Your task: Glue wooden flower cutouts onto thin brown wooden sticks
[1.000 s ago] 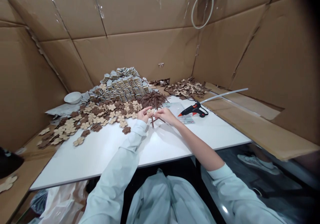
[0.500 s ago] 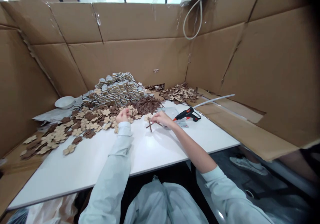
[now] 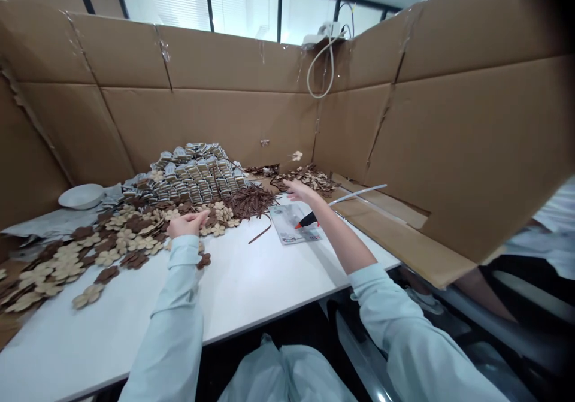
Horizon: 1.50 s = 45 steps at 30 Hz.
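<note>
My left hand (image 3: 186, 224) is closed at the near edge of the flower pile (image 3: 148, 228), fingertips pinched; what they hold, if anything, is too small to name. My right hand (image 3: 300, 192) reaches out over the back right of the table with its fingers apart. A pale flower (image 3: 296, 156) hangs in the air past it, against the cardboard. Beneath my right forearm lies a glue gun (image 3: 307, 220) with an orange tip, partly hidden, on a clear printed sheet (image 3: 287, 229). A brown strip (image 3: 260, 232) lies curved on the white table (image 3: 251, 288).
Stacked small packets (image 3: 197, 177) stand behind the flowers, beside a heap of brown strips (image 3: 250, 201). More pieces (image 3: 309, 178) lie at the back right. A white bowl (image 3: 81, 196) is at the left. Cardboard walls (image 3: 215, 114) surround the table; another person (image 3: 539, 258) is at the right.
My right hand has let go of the brown strips and flower and moved away toward the back; the pale flower is now in the air. My left hand has shifted left. The view has turned right.
</note>
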Motion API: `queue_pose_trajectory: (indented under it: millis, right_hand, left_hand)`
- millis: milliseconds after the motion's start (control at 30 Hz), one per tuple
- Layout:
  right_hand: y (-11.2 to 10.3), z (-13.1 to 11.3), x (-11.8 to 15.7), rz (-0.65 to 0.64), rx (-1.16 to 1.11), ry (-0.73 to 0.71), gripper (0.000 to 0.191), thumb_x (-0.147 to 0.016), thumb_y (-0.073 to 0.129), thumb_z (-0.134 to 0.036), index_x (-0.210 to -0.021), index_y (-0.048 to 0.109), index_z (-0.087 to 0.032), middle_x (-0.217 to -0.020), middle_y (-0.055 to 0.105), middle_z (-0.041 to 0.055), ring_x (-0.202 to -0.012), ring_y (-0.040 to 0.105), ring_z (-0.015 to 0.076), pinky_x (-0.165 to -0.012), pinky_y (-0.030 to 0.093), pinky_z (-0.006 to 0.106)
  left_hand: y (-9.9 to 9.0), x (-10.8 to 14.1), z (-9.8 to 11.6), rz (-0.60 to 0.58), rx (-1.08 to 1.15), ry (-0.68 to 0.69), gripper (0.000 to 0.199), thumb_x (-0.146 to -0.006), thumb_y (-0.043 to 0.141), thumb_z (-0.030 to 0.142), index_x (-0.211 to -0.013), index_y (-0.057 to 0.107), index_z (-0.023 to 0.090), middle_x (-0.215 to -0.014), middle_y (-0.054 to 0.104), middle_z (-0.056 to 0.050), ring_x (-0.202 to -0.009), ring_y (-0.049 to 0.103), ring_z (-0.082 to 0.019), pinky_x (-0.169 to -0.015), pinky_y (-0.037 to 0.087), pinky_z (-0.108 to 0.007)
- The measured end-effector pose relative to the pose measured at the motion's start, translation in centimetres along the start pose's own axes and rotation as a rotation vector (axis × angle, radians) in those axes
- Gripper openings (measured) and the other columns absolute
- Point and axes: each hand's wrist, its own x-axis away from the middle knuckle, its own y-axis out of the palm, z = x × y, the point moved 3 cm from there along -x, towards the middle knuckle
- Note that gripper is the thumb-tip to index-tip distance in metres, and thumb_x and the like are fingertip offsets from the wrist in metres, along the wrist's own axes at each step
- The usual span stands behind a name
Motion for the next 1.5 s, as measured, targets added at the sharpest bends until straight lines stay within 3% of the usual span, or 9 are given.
queue_pose_trajectory:
  millis: [100,233,533,667,833,933,1067,1267,1500]
  right_hand:
    - [2.2,0.7,1.7,-0.249,-0.051,0.101,0.047,-0.075,0.047,-0.037,-0.117,0.045,-0.015,-0.111,0.054,0.0126,-0.075,0.058,0.0132,-0.062,0.044,0.021]
    - [4.6,0.4,5.3,-0.457,-0.102,-0.023,0.028,-0.072,0.052,-0.029,-0.096,0.059,-0.015,-0.101,0.06,0.0082,-0.071,0.058,0.0114,-0.062,0.043,0.02]
    - [3.8,2.8,8.2,-0.32,0.026,-0.12,0.026,-0.072,0.05,-0.029,-0.085,0.062,-0.011,-0.08,0.064,0.0078,-0.068,0.058,0.0159,-0.061,0.043,0.025]
    - [8.0,1.5,6.9,-0.34,0.234,-0.324,0.023,-0.074,0.046,-0.023,-0.084,0.064,-0.013,-0.085,0.065,0.0075,-0.08,0.058,0.019,-0.071,0.041,0.026]
    - [15.7,-2.7,5.5,-0.307,0.379,-0.552,0.041,-0.073,0.049,-0.022,-0.112,0.051,-0.01,-0.11,0.054,0.0137,-0.103,0.048,0.0219,-0.087,0.034,0.028]
    - [19.3,-4.9,4.9,-0.27,0.422,-0.596,0.055,-0.071,0.052,-0.027,-0.123,0.039,-0.015,-0.123,0.042,0.0136,-0.113,0.037,0.0256,-0.089,0.032,0.035]
    - [21.8,-5.9,5.1,-0.331,0.499,-0.625,0.046,-0.072,0.05,-0.028,-0.117,0.046,-0.018,-0.122,0.044,0.0107,-0.11,0.038,0.0281,-0.087,0.033,0.039]
    - [19.5,-3.9,7.7,-0.454,0.529,-0.833,0.03,-0.076,0.044,-0.021,-0.1,0.058,-0.012,-0.108,0.056,0.0116,-0.103,0.047,0.0214,-0.088,0.033,0.031]
    - [13.2,-1.5,9.6,-0.547,0.476,-0.701,0.035,-0.076,0.044,-0.021,-0.109,0.056,-0.016,-0.113,0.056,0.0079,-0.11,0.045,0.023,-0.087,0.035,0.028]
  left_hand:
    - [0.5,-0.2,-0.4,-0.051,0.211,-0.033,0.019,-0.058,0.063,0.032,-0.068,0.066,0.016,-0.051,0.061,-0.001,-0.063,0.061,-0.018,-0.07,0.049,-0.03]
    - [1.4,-0.5,-1.4,-0.116,0.452,-0.146,0.016,-0.06,0.055,0.01,-0.074,0.063,0.009,-0.055,0.062,-0.004,-0.056,0.061,-0.015,-0.068,0.05,-0.031]
    - [0.4,-0.9,-2.2,-0.12,0.117,-0.053,0.027,-0.045,0.052,0.0,-0.063,0.064,0.017,-0.044,0.052,0.002,-0.068,0.059,-0.021,-0.071,0.046,-0.033]
    - [-0.1,-0.1,-1.7,-0.089,-0.016,0.01,0.03,-0.045,0.05,-0.001,-0.064,0.062,0.018,-0.055,0.056,-0.001,-0.083,0.056,-0.025,-0.079,0.041,-0.035]
    - [0.3,-0.2,-2.6,-0.152,-0.131,-0.13,0.023,-0.044,0.056,-0.002,-0.052,0.046,0.017,-0.067,0.057,-0.007,-0.101,0.048,-0.032,-0.089,0.03,-0.042]
    - [0.8,-0.2,-3.3,-0.186,-0.135,-0.159,0.025,-0.045,0.057,-0.004,-0.05,0.042,0.017,-0.063,0.054,-0.005,-0.104,0.045,-0.032,-0.091,0.026,-0.043]
    - [1.5,-0.4,-4.0,-0.218,-0.132,-0.173,0.026,-0.045,0.057,-0.006,-0.045,0.042,0.016,-0.059,0.051,-0.004,-0.103,0.045,-0.03,-0.091,0.026,-0.041]
    - [2.9,-0.7,-4.7,-0.344,-0.09,-0.185,0.021,-0.044,0.065,-0.001,-0.046,0.051,0.015,-0.044,0.042,0.001,-0.082,0.052,-0.023,-0.081,0.036,-0.032]
    - [4.3,1.3,-3.3,-0.55,-0.053,-0.08,0.019,-0.041,0.071,0.006,-0.057,0.064,0.011,-0.039,0.048,0.001,-0.048,0.047,-0.012,-0.055,0.04,-0.025]
